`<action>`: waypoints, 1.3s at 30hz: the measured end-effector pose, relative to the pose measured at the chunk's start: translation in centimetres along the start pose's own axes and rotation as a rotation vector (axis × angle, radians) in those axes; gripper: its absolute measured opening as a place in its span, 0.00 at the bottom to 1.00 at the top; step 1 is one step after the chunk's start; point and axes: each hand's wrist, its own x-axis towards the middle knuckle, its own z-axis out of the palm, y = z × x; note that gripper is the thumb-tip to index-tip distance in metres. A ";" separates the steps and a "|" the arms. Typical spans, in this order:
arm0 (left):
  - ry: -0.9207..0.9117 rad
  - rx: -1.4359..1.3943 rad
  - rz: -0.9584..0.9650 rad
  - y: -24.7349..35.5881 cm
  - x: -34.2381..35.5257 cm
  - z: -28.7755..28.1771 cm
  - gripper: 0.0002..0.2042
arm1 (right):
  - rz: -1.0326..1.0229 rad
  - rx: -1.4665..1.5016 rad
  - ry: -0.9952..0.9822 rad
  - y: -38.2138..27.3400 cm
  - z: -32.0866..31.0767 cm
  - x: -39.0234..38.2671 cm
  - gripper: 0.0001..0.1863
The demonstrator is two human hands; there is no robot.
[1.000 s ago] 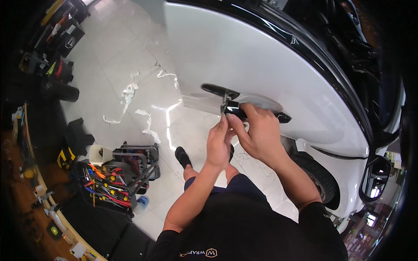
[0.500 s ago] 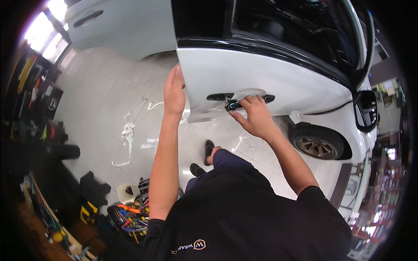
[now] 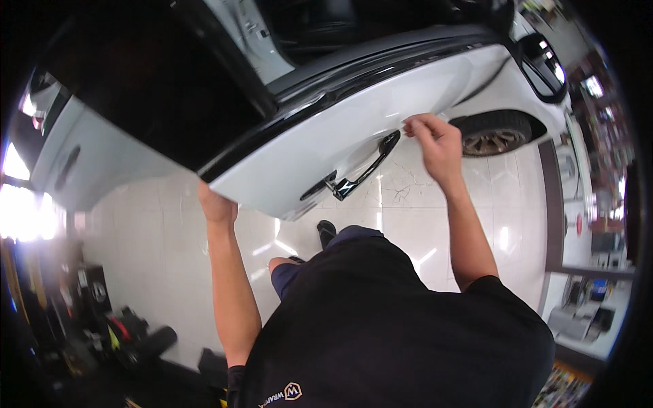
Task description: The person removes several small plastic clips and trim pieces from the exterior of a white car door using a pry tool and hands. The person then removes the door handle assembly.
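Note:
A white car door [image 3: 292, 160] stands ajar in front of me, swung out from the body. My left hand [image 3: 218, 204] grips its rear edge near the lower corner; the fingers are partly hidden behind the panel. The black door handle [image 3: 367, 173] sticks out at an angle, its rear end pulled away from the dark recess [image 3: 316, 189] and its front end still at the door. Just past that front end is my right hand [image 3: 437, 139], fingers curled and pressed together against or close to the panel. Whatever they pinch is too small to make out.
The front wheel [image 3: 493, 134] and side mirror [image 3: 542, 66] are to the right. At the far left is the white rear door [image 3: 109, 163]. Dark gear [image 3: 122, 333] stands at lower left, shelving [image 3: 588, 313] at right. The tiled floor [image 3: 401, 211] has reflections.
The door has swung further open, and my left hand moved with its edge. My right hand left the handle's rear end and moved to its front end. The handle now juts out.

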 end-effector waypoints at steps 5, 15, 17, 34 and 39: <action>-0.361 -0.081 -0.070 -1.4 5.5 -1.9 0.21 | 0.175 -0.044 0.148 -0.6 -2.0 -2.8 0.13; -0.512 0.114 -0.212 -2.6 9.3 0.0 0.21 | 0.603 0.136 0.457 -4.9 9.5 -18.9 0.13; -0.549 0.132 -0.224 -3.1 9.4 0.4 0.21 | 0.649 0.112 0.496 -6.1 10.8 -20.6 0.14; -0.502 0.387 -0.144 -2.7 10.6 0.5 0.21 | 0.836 0.185 0.489 -7.6 13.3 -29.6 0.13; -0.476 0.466 -0.111 -2.9 10.2 0.0 0.21 | 0.903 0.258 0.314 -4.9 15.6 -31.2 0.15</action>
